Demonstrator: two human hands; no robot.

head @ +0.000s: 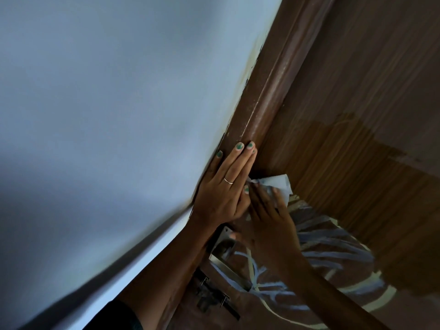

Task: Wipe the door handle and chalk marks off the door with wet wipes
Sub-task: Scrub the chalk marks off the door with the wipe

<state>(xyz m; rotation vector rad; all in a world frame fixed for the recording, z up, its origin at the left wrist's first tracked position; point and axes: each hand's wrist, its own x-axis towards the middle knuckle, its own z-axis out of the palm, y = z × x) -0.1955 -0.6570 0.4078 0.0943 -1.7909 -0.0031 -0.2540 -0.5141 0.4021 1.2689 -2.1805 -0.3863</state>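
Observation:
My left hand lies flat with straight fingers on the brown door frame, just left of the door's edge. My right hand presses a white wet wipe against the wooden door, its fingers lying over the wipe. White and bluish chalk marks cover the door below and right of my right hand. The metal door handle with its plate sits under my right wrist. A darker wet patch spreads on the door above the chalk.
A pale wall fills the left side of the view. A dark metal latch is fixed on the door below the handle.

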